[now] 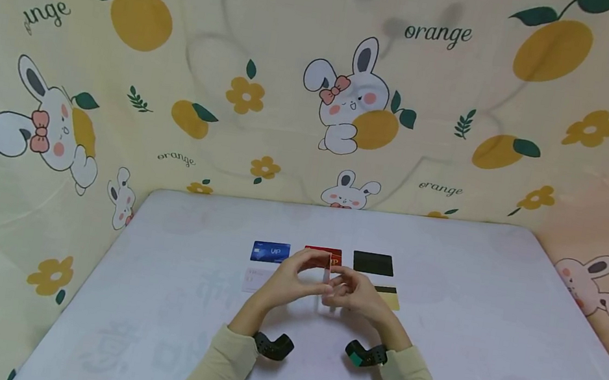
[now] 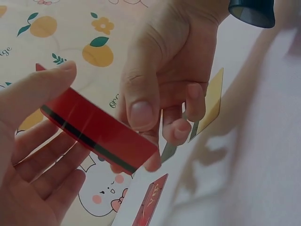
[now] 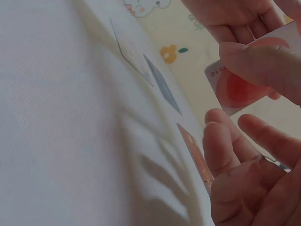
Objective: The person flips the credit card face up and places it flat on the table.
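A bank card [image 1: 327, 271] stands on edge above the table, held by my left hand [image 1: 297, 276] between thumb and fingers. Its red back with a dark stripe faces the left wrist view, where the card [image 2: 101, 132] shows broadly. The card's printed front [image 3: 242, 89], white with red circles, faces the right wrist view. Close against the front side is my right hand [image 1: 356, 293]. Its thumb [image 3: 256, 70] overlaps the card in that view, while the fingers [image 3: 221, 146] are loosely bent below, around nothing.
Flat on the white table [image 1: 171, 328] lie a blue VIP card [image 1: 270, 252], a partly covered red card [image 1: 336, 257], a black card [image 1: 373, 263], a pale card [image 1: 255, 280] and a gold card [image 1: 390, 300]. A patterned cloth [image 1: 282, 22] hangs behind.
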`<action>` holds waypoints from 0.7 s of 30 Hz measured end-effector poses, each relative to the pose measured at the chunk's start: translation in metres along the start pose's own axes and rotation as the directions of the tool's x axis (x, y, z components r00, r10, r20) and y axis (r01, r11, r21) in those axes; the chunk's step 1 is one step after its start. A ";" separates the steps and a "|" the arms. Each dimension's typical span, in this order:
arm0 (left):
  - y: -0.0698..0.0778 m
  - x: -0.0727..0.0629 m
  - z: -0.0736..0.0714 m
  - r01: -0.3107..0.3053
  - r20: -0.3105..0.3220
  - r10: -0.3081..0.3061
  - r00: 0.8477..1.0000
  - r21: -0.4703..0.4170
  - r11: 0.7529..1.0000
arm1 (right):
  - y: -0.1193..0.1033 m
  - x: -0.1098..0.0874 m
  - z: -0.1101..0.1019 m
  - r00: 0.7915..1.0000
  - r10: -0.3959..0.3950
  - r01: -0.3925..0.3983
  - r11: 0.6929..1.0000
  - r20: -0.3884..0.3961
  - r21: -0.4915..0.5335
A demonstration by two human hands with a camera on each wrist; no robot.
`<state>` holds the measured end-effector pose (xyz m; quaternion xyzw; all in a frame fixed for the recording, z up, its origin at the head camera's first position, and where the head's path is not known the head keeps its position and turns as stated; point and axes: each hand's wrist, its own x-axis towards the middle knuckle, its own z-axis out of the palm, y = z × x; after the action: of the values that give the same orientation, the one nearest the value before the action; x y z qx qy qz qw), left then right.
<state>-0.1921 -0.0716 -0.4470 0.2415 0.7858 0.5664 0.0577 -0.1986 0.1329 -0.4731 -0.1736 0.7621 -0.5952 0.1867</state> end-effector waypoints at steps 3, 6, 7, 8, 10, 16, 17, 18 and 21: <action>0.000 0.000 0.000 0.006 -0.001 -0.006 1.000 0.002 1.000 | 0.001 0.001 0.000 1.000 0.001 -0.001 1.000 0.009 -0.004; 0.000 0.000 -0.001 0.014 -0.001 -0.014 1.000 0.005 1.000 | 0.001 0.001 0.000 1.000 0.010 -0.010 1.000 0.015 0.002; 0.000 0.000 -0.001 0.017 0.000 -0.017 1.000 0.005 1.000 | 0.001 0.001 0.000 1.000 0.013 -0.013 1.000 0.016 0.004; 0.000 0.000 -0.001 0.018 -0.001 -0.018 1.000 0.004 1.000 | 0.001 0.001 0.000 1.000 0.017 -0.017 1.000 0.016 0.006; 0.000 0.000 -0.001 0.027 -0.003 -0.027 1.000 0.001 1.000 | 0.001 0.000 0.001 1.000 0.022 -0.022 1.000 0.015 0.007; 0.000 0.000 -0.002 0.024 -0.011 -0.024 1.000 -0.010 1.000 | 0.000 0.001 0.000 1.000 0.018 -0.018 1.000 -0.002 -0.008; 0.000 0.000 -0.002 0.023 -0.010 -0.023 1.000 -0.015 1.000 | 0.000 0.001 0.000 1.000 0.016 -0.016 1.000 -0.005 -0.010; 0.000 0.000 -0.002 0.030 -0.010 -0.030 0.999 -0.017 0.999 | 0.000 0.001 0.000 1.000 0.013 -0.013 1.000 -0.008 -0.010; 0.001 0.001 -0.002 0.024 -0.006 -0.024 1.000 -0.020 0.999 | 0.000 0.001 0.000 1.000 0.004 -0.004 1.000 -0.016 -0.016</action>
<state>-0.1933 -0.0729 -0.4455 0.2295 0.7831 0.5744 0.0644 -0.1999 0.1329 -0.4735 -0.1688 0.7686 -0.5901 0.1804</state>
